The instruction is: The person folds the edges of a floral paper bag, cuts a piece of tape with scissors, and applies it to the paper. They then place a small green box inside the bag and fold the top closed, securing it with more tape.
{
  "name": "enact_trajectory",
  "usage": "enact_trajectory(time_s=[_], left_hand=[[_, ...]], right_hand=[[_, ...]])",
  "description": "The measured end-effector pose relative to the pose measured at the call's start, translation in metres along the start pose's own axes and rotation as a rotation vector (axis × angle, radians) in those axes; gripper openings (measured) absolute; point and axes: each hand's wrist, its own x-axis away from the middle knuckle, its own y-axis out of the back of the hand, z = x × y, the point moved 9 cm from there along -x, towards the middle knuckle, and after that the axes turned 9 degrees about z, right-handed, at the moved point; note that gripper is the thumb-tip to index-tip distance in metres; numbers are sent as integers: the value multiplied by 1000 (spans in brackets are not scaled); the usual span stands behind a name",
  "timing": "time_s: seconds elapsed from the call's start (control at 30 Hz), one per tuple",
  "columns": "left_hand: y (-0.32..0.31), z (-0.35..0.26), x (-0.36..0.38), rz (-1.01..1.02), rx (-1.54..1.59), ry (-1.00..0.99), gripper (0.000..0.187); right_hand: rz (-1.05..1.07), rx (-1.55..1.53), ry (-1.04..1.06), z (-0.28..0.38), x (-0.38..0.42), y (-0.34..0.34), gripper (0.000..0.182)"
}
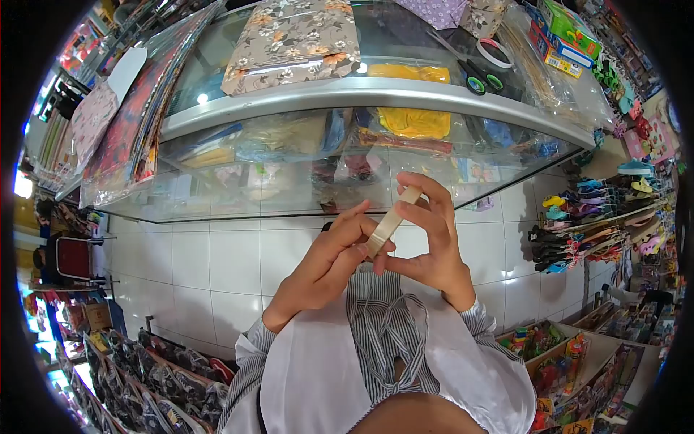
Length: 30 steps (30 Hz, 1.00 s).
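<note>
A roll of clear, yellowish adhesive tape [385,230] is held up between my two hands, in front of the glass counter. My left hand [325,257] grips its lower edge with thumb and fingers. My right hand [434,242] has its fingers curled over the upper edge of the roll, the thumb reaching toward the lower end. On the counter lies a parcel wrapped in flowered paper [296,40]. Scissors with black and green handles [479,78] rest at its right, beside a second roll of tape with a pinkish-white rim [495,53].
The glass display counter [347,99] holds packed goods, with yellow cloth inside. Wrapping paper sheets [137,101] lie on its left end, small colourful boxes [567,36] on its right. Hair accessories [600,217] hang at right. A red chair [74,257] stands on the left.
</note>
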Motion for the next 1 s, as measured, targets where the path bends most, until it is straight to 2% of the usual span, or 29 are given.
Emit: enact_trajectory(time_s=[1.0], left_hand=[[0, 2, 5, 38, 81, 53, 31]], right_hand=[[-42, 19, 25, 0, 2, -7, 78]])
